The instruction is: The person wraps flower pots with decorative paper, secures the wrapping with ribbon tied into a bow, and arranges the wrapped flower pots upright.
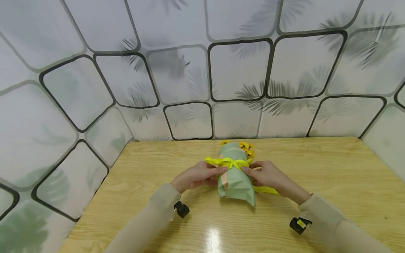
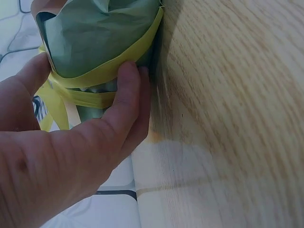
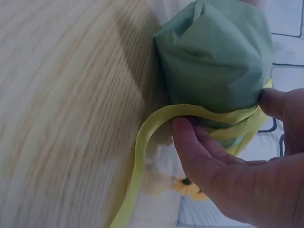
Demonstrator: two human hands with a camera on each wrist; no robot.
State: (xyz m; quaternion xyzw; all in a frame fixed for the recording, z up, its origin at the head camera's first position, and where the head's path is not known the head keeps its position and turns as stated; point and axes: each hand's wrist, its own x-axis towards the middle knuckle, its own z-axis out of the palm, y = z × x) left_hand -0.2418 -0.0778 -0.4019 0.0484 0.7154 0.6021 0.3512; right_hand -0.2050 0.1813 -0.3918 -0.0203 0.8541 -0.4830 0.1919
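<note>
A bouquet [image 1: 237,186] in pale green wrapping paper lies on the table, its yellow flowers [image 1: 246,145] poking out at the far end. Round its middle runs a yellow ribbon [image 1: 230,162], tied in a bow on top. My left hand [image 1: 200,174] grips the left side, thumb on top near the bow; the left wrist view shows its fingers [image 2: 127,78] against the ribbon low on the side. From the right, my right hand [image 1: 272,175] holds the other side, thumb beside the bow and fingertips [image 3: 183,130] by the ribbon underneath. The flowers are mostly hidden in the wrist views.
The light wooden table [image 1: 152,158] reaches back to a patterned fabric wall [image 1: 240,70]. One loose ribbon tail [image 1: 265,190] trails on the tabletop under the right hand. Small black cameras [image 1: 181,209] hang at both wrists.
</note>
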